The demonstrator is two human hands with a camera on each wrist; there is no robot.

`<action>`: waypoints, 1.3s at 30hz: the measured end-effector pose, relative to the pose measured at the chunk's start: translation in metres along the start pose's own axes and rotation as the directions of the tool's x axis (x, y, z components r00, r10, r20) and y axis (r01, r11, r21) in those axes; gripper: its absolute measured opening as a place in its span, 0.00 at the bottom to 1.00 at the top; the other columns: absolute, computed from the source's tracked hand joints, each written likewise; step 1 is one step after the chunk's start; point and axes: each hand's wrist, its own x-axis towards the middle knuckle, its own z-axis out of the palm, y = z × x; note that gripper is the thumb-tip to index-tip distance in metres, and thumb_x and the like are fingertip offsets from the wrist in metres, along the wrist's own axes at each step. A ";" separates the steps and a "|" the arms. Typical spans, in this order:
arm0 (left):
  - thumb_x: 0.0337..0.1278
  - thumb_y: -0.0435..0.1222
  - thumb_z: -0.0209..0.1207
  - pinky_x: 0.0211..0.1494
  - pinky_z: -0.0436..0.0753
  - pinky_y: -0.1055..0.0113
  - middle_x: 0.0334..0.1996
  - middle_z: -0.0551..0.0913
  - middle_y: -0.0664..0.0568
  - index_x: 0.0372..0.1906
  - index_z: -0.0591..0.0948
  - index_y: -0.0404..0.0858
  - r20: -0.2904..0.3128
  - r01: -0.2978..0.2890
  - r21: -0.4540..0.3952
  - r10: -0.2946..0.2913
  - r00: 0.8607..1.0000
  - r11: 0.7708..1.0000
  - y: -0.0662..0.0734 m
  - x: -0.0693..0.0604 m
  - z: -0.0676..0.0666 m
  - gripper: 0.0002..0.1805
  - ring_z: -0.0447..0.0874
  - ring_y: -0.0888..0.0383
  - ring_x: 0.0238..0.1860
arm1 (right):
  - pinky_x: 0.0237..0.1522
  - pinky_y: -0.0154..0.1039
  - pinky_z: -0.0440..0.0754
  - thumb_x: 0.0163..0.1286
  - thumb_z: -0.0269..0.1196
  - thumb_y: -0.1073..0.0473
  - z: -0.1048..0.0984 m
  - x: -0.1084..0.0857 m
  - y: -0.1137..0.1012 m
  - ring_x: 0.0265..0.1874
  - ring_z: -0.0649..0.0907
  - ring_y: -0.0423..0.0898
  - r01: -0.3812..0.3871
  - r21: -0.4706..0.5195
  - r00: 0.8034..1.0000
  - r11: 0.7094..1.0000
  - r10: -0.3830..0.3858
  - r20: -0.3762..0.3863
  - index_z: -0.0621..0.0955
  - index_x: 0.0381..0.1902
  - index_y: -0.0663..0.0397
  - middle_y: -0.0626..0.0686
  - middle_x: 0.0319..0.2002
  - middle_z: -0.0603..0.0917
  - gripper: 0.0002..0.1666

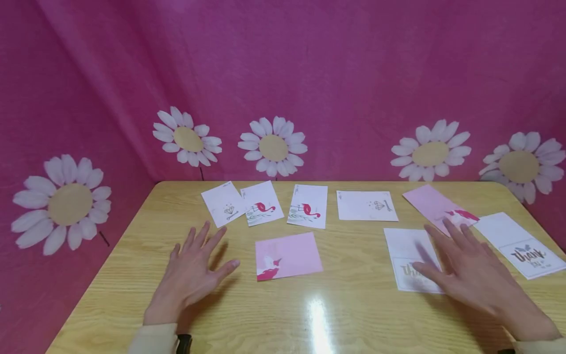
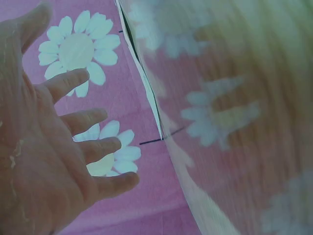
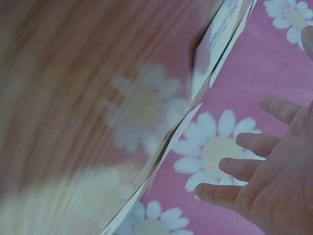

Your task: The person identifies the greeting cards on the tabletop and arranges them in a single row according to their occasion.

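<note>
My left hand (image 1: 187, 273) is held above the left side of the table, fingers spread, holding nothing. To its right lies a pink card with a red and white bird (image 1: 289, 255). My right hand (image 1: 477, 275) hovers with spread fingers over a white "thank you" card (image 1: 391, 246), partly covering it and casting a shadow. Just beyond its fingertips is another pink card (image 1: 426, 199); a second "thank you" card (image 1: 499, 231) lies to the right. In the wrist views, the left palm (image 2: 44, 161) and right palm (image 3: 283, 196) are bare.
Along the back of the wooden table (image 1: 132, 275) lie two flamingo cards (image 1: 265, 189) (image 1: 309, 194) and two white cards with a small diamond drawing (image 1: 216, 196) (image 1: 355, 206). The leftmost two touch or overlap. A magenta curtain (image 1: 345, 88) with daisies stands behind and left.
</note>
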 end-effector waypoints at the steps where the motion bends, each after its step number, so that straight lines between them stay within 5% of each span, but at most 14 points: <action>1: 0.62 0.70 0.52 0.71 0.58 0.23 0.81 0.58 0.41 0.79 0.63 0.52 0.001 -0.005 -0.009 0.005 1.000 1.000 0.001 0.001 0.000 0.46 0.52 0.32 0.80 | 0.68 0.78 0.52 0.67 0.63 0.31 0.000 0.002 -0.003 0.79 0.49 0.74 0.018 0.011 1.000 1.000 -0.018 -0.006 0.60 0.81 0.49 0.70 0.80 0.54 0.54; 10: 0.63 0.64 0.58 0.71 0.65 0.29 0.77 0.65 0.42 0.77 0.68 0.49 0.030 -0.069 -0.068 0.071 0.997 0.995 0.010 0.012 0.002 0.42 0.63 0.35 0.76 | 0.61 0.75 0.69 0.63 0.68 0.31 0.004 0.021 -0.035 0.72 0.65 0.74 0.121 0.037 0.992 0.992 -0.121 -0.021 0.68 0.77 0.49 0.71 0.76 0.64 0.51; 17: 0.63 0.62 0.60 0.70 0.69 0.32 0.75 0.69 0.45 0.75 0.71 0.49 0.088 -0.110 -0.091 0.118 0.989 0.990 0.024 0.024 0.006 0.40 0.67 0.41 0.75 | 0.58 0.73 0.75 0.66 0.64 0.29 0.009 0.028 -0.062 0.71 0.68 0.72 0.133 0.083 0.988 0.988 -0.139 0.068 0.68 0.77 0.48 0.67 0.76 0.64 0.50; 22: 0.60 0.60 0.64 0.74 0.68 0.38 0.74 0.71 0.48 0.76 0.69 0.52 0.129 -0.127 -0.128 0.143 0.981 0.984 0.037 0.034 0.009 0.41 0.68 0.44 0.75 | 0.59 0.69 0.77 0.67 0.62 0.27 0.016 0.033 -0.079 0.69 0.72 0.68 0.171 0.091 0.983 0.981 -0.176 0.056 0.71 0.74 0.47 0.63 0.75 0.67 0.47; 39: 0.41 0.56 0.78 0.72 0.70 0.42 0.71 0.71 0.48 0.77 0.67 0.48 0.291 -0.184 -0.154 0.223 0.930 0.971 0.068 0.058 0.020 0.55 0.67 0.45 0.71 | 0.59 0.60 0.82 0.67 0.67 0.36 0.037 0.048 -0.125 0.59 0.83 0.60 0.344 0.106 0.936 0.933 -0.350 0.043 0.83 0.60 0.51 0.61 0.61 0.83 0.33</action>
